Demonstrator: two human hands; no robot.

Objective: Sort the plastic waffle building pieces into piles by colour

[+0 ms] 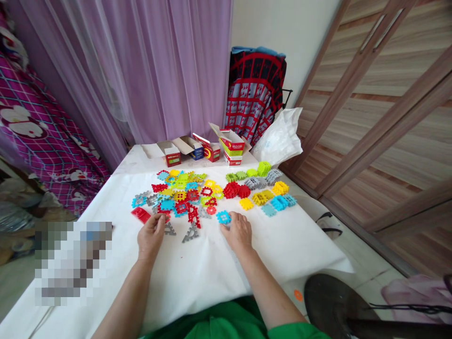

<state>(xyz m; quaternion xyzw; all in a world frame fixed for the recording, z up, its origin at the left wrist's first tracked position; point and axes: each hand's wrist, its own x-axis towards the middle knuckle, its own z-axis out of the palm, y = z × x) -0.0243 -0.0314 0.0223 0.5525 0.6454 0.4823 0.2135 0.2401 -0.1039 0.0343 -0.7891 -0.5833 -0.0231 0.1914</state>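
Observation:
My right hand (240,230) pinches a blue square interlocking tile (223,217) by its right side, just above the cloth. My left hand (151,235) is closed at the near left edge of a mixed pile of interlocking plastic tiles (181,181). Something red shows at its fingertips, too small to make out. Beside that hand lie a red flat piece (141,215) and a grey tile (170,229). A grey triangular tile (191,233) lies between the hands. Beyond my right hand are groups by colour: red tiles (232,189), yellow tiles (261,198) and blue tiles (278,203).
Green tiles (241,175) and grey tiles (252,183) lie farther back. Several opened cardboard boxes (173,158) and a white plastic bag (280,134) stand at the table's far edge. A blurred-out object (76,259) lies at left on the white tablecloth (197,273).

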